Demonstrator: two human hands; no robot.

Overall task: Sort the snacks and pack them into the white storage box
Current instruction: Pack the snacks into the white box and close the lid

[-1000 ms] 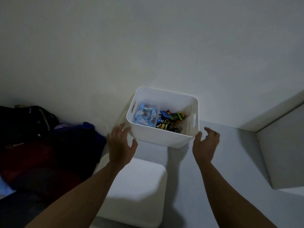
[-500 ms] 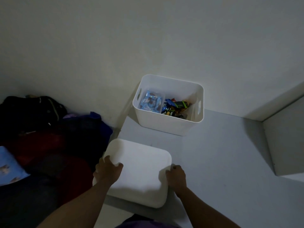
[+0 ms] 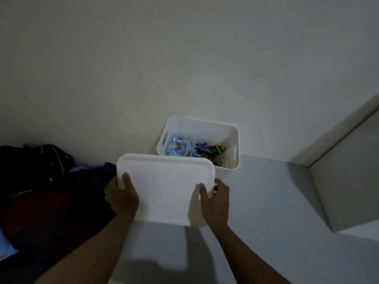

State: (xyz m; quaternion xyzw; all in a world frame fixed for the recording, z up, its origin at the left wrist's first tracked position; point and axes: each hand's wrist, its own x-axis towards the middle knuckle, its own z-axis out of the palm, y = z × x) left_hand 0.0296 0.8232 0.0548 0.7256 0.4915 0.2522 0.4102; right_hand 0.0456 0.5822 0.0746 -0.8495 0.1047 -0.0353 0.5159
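Observation:
A white storage box (image 3: 229,132) stands against the wall on a grey surface, its top uncovered. Inside lie light blue snack packs (image 3: 178,147) on the left and mixed dark, colourful wrapped snacks (image 3: 209,151) on the right. I hold a white rectangular lid (image 3: 166,187) in the air in front of the box, hiding the box's near wall. My left hand (image 3: 123,194) grips the lid's left edge with the thumb on top. My right hand (image 3: 214,198) grips its right edge the same way.
A grey surface (image 3: 266,201) runs to the right, where a pale raised block (image 3: 348,181) forms a corner. A dark pile of bags and clothes (image 3: 41,181) lies on the left, close to my left arm. A plain wall rises behind the box.
Both hands went from beside the box down to the lid lying on the surface, took it by its sides, and have lifted it up toward the box.

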